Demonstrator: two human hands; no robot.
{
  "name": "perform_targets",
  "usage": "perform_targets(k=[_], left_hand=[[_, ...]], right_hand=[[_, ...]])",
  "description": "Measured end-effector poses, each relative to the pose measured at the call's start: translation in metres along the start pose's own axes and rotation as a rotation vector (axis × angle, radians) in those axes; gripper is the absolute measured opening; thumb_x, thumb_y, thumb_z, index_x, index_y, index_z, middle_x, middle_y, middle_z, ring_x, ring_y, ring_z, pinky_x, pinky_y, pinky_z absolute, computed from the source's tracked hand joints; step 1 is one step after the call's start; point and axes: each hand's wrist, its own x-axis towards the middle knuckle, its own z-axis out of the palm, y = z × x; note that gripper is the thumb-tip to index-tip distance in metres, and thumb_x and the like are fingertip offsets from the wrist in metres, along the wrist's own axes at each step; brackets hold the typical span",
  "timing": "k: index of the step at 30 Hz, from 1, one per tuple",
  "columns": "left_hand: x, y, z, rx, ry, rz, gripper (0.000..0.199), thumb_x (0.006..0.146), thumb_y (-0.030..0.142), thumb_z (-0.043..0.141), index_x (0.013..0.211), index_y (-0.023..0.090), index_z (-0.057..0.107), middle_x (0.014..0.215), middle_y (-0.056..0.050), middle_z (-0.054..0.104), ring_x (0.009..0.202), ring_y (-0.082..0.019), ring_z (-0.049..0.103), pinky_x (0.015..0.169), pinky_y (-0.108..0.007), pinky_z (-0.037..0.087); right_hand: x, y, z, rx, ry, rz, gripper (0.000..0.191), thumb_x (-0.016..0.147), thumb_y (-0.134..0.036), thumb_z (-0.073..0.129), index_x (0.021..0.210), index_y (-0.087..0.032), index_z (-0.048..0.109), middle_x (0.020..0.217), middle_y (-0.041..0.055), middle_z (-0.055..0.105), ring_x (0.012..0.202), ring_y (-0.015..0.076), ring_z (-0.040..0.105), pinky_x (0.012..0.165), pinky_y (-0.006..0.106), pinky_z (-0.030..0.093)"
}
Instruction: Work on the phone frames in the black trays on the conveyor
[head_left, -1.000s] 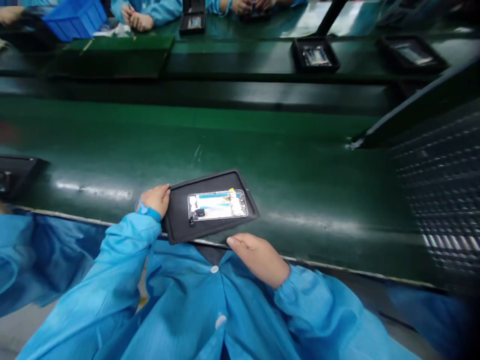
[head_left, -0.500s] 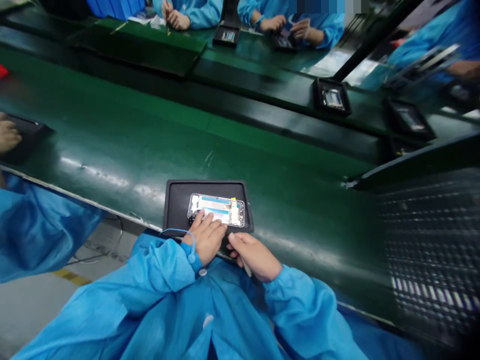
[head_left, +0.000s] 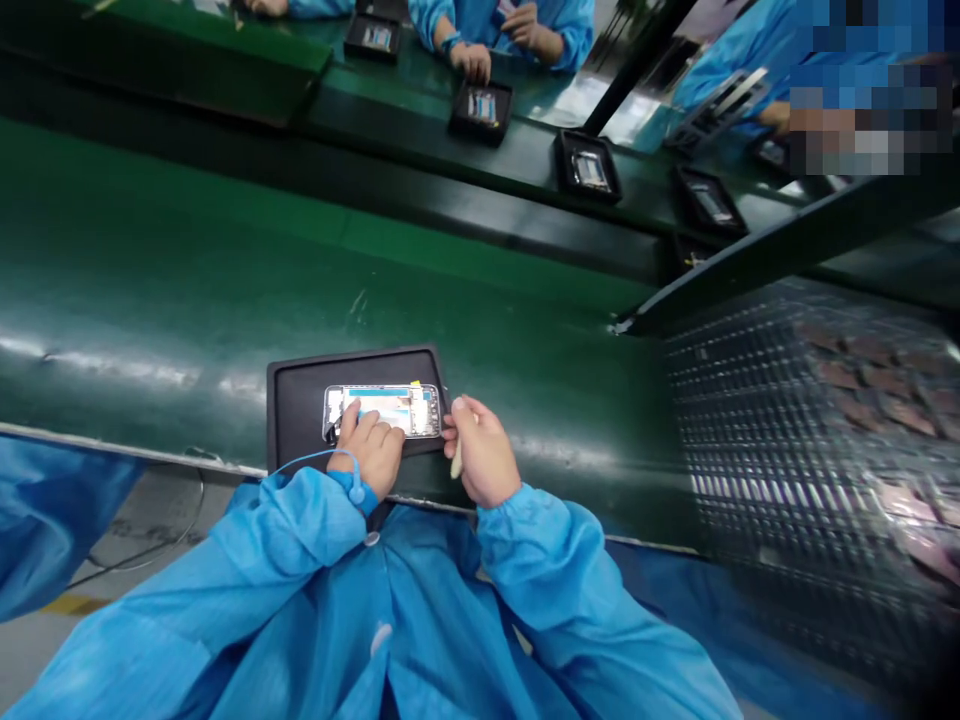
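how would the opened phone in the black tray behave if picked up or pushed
The opened phone is probably stiff, since its flat frame shows no bend. Its inner parts lie bare, so it may be fragile under pressure. Lying flat, it would likely slide rather than roll, and the raised rim of the black tray could stop it.

Left hand (head_left: 371,455) hides part of a phone (head_left: 396,400); right hand (head_left: 484,450) conceals part of a pale tool (head_left: 456,462); pixelation (head_left: 870,120) masks a co-worker (head_left: 716,80); blurred clear tray (head_left: 795,470) cut off at right
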Motion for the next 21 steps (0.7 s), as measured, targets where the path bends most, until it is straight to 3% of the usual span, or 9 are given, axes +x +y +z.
perform_targets(k=[3, 7, 13, 17, 21], left_hand=[[0.002, -0.001, 0.004, 0.04, -0.019, 0.004, 0.014, 0.079, 0.013, 0.045, 0.073, 0.016, 0.058, 0.069, -0.003, 0.058, 0.088, -0.023, 0.052, 0.099, -0.055, 0.024], [0.002, -0.001, 0.005, 0.053, -0.046, 0.005, 0.014, 0.08, 0.015, 0.045, 0.074, 0.018, 0.057, 0.07, -0.001, 0.059, 0.092, -0.023, 0.051, 0.103, -0.057, 0.013], [0.003, -0.001, 0.005, 0.033, -0.053, 0.022, 0.013, 0.078, 0.013, 0.047, 0.073, 0.017, 0.058, 0.071, -0.002, 0.06, 0.093, -0.024, 0.052, 0.103, -0.06, 0.006], [0.005, -0.003, 0.006, 0.022, -0.054, 0.032, 0.013, 0.078, 0.013, 0.048, 0.071, 0.016, 0.059, 0.069, -0.002, 0.061, 0.091, -0.024, 0.053, 0.103, -0.06, 0.006], [0.006, -0.002, 0.005, 0.008, -0.062, 0.033, 0.014, 0.078, 0.012, 0.047, 0.071, 0.016, 0.059, 0.069, -0.002, 0.061, 0.091, -0.024, 0.053, 0.103, -0.059, 0.008]], right_hand=[[0.002, -0.003, -0.001, -0.057, 0.109, -0.161, 0.048, 0.077, -0.048, 0.046, 0.114, -0.018, 0.041, 0.072, -0.0002, 0.057, 0.055, 0.0091, 0.053, 0.052, 0.021, 0.046], [0.001, 0.008, 0.001, -0.209, 0.256, -0.458, 0.042, 0.084, -0.046, 0.03, 0.112, -0.016, 0.039, 0.087, 0.0065, 0.061, 0.078, 0.0126, 0.058, 0.075, 0.028, 0.047], [0.011, 0.037, 0.005, -0.212, 0.18, -0.611, 0.037, 0.086, -0.044, 0.029, 0.11, -0.017, 0.034, 0.094, 0.009, 0.06, 0.066, 0.0109, 0.058, 0.058, 0.025, 0.049], [0.015, 0.045, 0.005, -0.158, 0.173, -0.7, 0.033, 0.087, -0.043, 0.033, 0.107, -0.018, 0.036, 0.088, 0.0069, 0.061, 0.061, 0.0107, 0.058, 0.046, 0.021, 0.047], [0.016, 0.05, 0.005, -0.13, 0.167, -0.795, 0.028, 0.087, -0.039, 0.036, 0.107, -0.019, 0.039, 0.085, 0.0047, 0.062, 0.059, 0.0102, 0.059, 0.043, 0.019, 0.048]])
